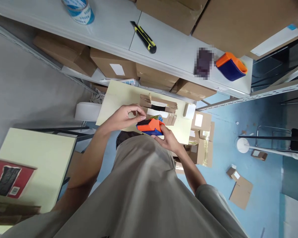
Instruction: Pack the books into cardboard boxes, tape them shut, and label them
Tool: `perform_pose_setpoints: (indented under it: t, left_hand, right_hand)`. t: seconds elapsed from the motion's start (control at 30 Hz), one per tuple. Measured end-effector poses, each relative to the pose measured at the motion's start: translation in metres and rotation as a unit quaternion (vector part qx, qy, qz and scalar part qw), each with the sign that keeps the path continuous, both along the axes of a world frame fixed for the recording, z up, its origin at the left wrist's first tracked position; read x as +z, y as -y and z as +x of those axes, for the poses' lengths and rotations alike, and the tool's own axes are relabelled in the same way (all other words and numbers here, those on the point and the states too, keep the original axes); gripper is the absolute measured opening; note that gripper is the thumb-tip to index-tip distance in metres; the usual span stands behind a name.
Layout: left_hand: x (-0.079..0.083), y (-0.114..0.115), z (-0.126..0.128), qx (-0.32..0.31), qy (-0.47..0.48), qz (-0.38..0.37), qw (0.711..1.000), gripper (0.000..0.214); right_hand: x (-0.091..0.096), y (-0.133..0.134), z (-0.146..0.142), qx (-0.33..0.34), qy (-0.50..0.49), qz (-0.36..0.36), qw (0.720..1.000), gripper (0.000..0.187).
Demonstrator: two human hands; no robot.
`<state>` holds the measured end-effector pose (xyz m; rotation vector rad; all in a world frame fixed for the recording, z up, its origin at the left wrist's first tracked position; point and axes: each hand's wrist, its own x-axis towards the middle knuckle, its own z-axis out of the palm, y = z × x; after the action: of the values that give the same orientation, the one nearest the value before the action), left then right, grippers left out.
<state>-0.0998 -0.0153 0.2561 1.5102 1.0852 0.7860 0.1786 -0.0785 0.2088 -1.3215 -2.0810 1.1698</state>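
Note:
My right hand (167, 140) grips an orange and blue tape dispenser (155, 125) at its right end, thumb on one side and fingers on the other. My left hand (129, 117) is beside the dispenser's dark left end, with thumb and fingertips closed in a pinch; whatever lies between them is too small to make out. A greenish-blue tape roll (159, 118) shows just behind the dispenser. Beyond it, a cardboard box (172, 119) with torn edges and a white label lies on the cream table (118, 99).
The shelf (109, 28) ahead carries a tape roll (80, 13), a utility knife (144, 38), a second orange-blue dispenser (230, 67) and large cartons (238, 23). A small white box (189, 110) stands at the table's right. Cartons (205, 145) are stacked right; a side table (52, 148) is left.

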Motion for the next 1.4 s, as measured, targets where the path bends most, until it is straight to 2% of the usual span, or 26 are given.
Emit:
perform_pose_setpoints:
  t: [0.07, 0.23, 0.33, 0.4, 0.5, 0.6, 0.63, 0.73, 0.87, 1.0, 1.17, 1.3, 1.4]
  left_hand:
    - [-0.011, 0.002, 0.001, 0.008, -0.01, -0.009, 1.0, 0.028]
    - [-0.055, 0.017, 0.017, 0.118, 0.032, -0.086, 0.989, 0.038]
    - [-0.082, 0.029, 0.03, 0.186, 0.047, -0.125, 0.973, 0.038]
    - [-0.092, 0.033, 0.034, 0.228, 0.051, -0.15, 0.961, 0.036]
    - [-0.1, 0.029, 0.025, 0.276, 0.081, -0.176, 0.941, 0.034]
    - [-0.112, 0.011, -0.001, 0.358, 0.116, -0.161, 0.912, 0.033]
    - [-0.119, 0.005, -0.011, 0.379, 0.125, -0.154, 0.904, 0.032]
    - [-0.149, -0.01, -0.027, 0.36, 0.156, -0.179, 0.902, 0.031]
    - [-0.189, -0.022, -0.022, 0.374, 0.219, -0.215, 0.875, 0.035]
    - [-0.221, -0.036, -0.012, 0.396, 0.249, -0.263, 0.844, 0.039]
    - [-0.249, -0.046, 0.001, 0.386, 0.249, -0.341, 0.821, 0.038]
    - [-0.259, -0.043, 0.018, 0.349, 0.24, -0.358, 0.832, 0.037]
    - [-0.268, -0.038, 0.03, 0.341, 0.203, -0.315, 0.862, 0.038]
  right_hand:
    - [0.004, 0.0, 0.004, 0.008, 0.012, -0.01, 1.0, 0.034]
    - [0.011, -0.005, 0.009, -0.019, 0.017, -0.077, 0.997, 0.039]
    - [0.02, -0.019, 0.006, -0.01, 0.039, -0.104, 0.994, 0.045]
    - [0.031, -0.033, 0.004, 0.016, 0.069, -0.119, 0.99, 0.048]
    - [0.055, -0.056, 0.007, 0.06, 0.104, -0.144, 0.982, 0.05]
    - [0.088, -0.075, 0.019, 0.04, 0.121, -0.15, 0.981, 0.048]
    - [0.099, -0.08, 0.023, 0.021, 0.134, -0.149, 0.979, 0.048]
    - [0.131, -0.1, 0.02, -0.013, 0.206, -0.169, 0.964, 0.052]
    - [0.154, -0.138, -0.018, 0.018, 0.31, -0.209, 0.927, 0.061]
    - [0.154, -0.17, -0.071, 0.047, 0.372, -0.183, 0.909, 0.067]
    - [0.139, -0.181, -0.119, 0.07, 0.458, -0.144, 0.875, 0.064]
    - [0.133, -0.182, -0.136, 0.063, 0.509, -0.154, 0.845, 0.062]
    - [0.131, -0.185, -0.14, 0.069, 0.54, -0.172, 0.821, 0.067]
